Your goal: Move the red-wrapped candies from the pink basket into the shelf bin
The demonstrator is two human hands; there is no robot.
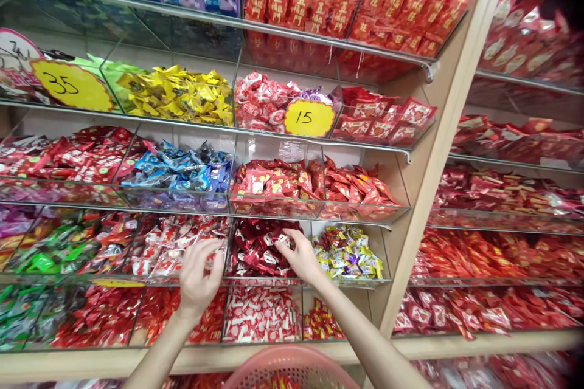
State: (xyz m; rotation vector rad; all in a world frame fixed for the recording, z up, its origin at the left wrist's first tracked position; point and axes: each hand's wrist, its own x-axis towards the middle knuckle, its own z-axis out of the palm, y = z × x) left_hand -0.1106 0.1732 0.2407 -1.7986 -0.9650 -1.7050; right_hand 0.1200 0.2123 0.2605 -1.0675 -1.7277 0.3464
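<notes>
Both of my hands reach into clear acrylic bins of wrapped sweets on a shop shelf. My left hand (198,279) hovers with fingers spread at the front edge of a bin of red-and-white candies (168,249), holding nothing. My right hand (298,255) is inside the neighbouring bin of dark red candies (255,246); its fingertips are curled down onto the wrappers, and I cannot make out whether one is pinched. A bin of yellow-and-purple sweets (347,252) lies just right of that hand.
A pink plastic basket (292,368) sits below my arms at the bottom edge. Rows of bins above hold red, blue and yellow sweets, with yellow price tags reading 15 (309,118) and 35 (73,85). A wooden upright (438,134) separates another shelf unit at right.
</notes>
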